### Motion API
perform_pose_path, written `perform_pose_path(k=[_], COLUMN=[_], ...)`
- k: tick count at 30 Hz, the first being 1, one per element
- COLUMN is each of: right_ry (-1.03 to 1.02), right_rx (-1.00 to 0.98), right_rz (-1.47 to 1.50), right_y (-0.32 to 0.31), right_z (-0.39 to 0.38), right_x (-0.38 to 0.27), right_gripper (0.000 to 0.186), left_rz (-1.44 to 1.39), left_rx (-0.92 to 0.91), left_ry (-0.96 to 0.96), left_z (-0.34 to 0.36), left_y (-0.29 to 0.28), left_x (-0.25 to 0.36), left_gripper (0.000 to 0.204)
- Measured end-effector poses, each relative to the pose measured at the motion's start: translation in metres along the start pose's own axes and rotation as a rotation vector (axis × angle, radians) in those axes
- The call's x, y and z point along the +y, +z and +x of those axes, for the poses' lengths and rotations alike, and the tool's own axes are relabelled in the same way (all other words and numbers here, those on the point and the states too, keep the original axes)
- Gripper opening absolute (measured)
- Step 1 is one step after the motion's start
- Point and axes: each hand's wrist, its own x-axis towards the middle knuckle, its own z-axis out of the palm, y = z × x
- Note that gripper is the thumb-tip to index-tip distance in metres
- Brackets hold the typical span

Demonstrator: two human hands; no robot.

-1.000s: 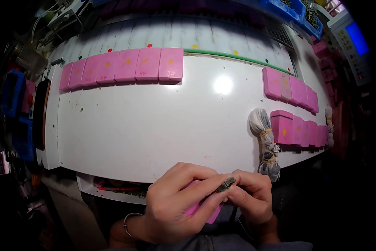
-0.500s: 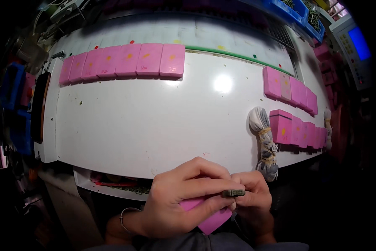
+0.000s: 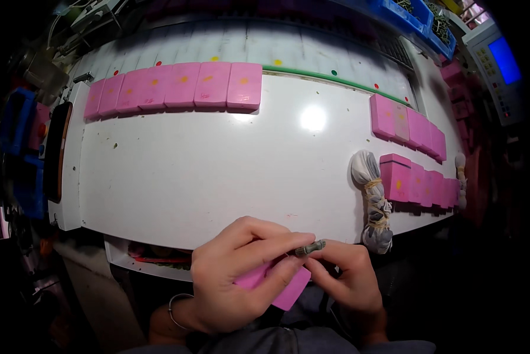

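Observation:
My left hand [image 3: 235, 274] is closed round a pink block [image 3: 291, 290], much of it hidden by the fingers. Between that hand's thumb and forefinger a small dark green piece with ribbed ends [image 3: 310, 248] sticks out, tilted up to the right. My right hand [image 3: 348, 271] meets it from the other side, forefinger and thumb curled in a pinch just below the green piece. Whatever lies between those right fingertips is too small or hidden to name. Both hands are in front of the white table's near edge.
Pink blocks marked with yellow stand in a row [image 3: 164, 85] at the back left, with two shorter rows [image 3: 394, 118] at the right. A tied grey-white cloth bundle [image 3: 372, 200] lies near them. A green strip [image 3: 335, 82] edges the table's back; an open drawer [image 3: 123, 253] sits below.
Both hands have shifted left with the pink block. The green piece has turned from level to tilted, and the right fingers have spread a little. Coloured dots behind the table have moved left.

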Motion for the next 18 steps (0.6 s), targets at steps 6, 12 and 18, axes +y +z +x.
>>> perform_pose_path(k=[6, 12, 18], right_ry=[-0.086, -0.234, -0.352], right_rx=[0.052, 0.231, 0.336], right_rz=[-0.290, -0.137, -0.046], right_y=[-0.004, -0.009, -0.007], right_z=[0.000, 0.001, 0.001], right_x=[-0.008, -0.012, -0.020], right_gripper=[0.008, 0.014, 0.024], left_rz=[0.131, 0.182, 0.198], left_rx=[0.044, 0.054, 0.050], left_ry=[0.134, 0.177, 0.186], left_z=[-0.005, -0.006, -0.007], left_y=[0.001, 0.001, 0.005], left_x=[-0.003, 0.000, 0.001], left_gripper=[0.031, 0.034, 0.032])
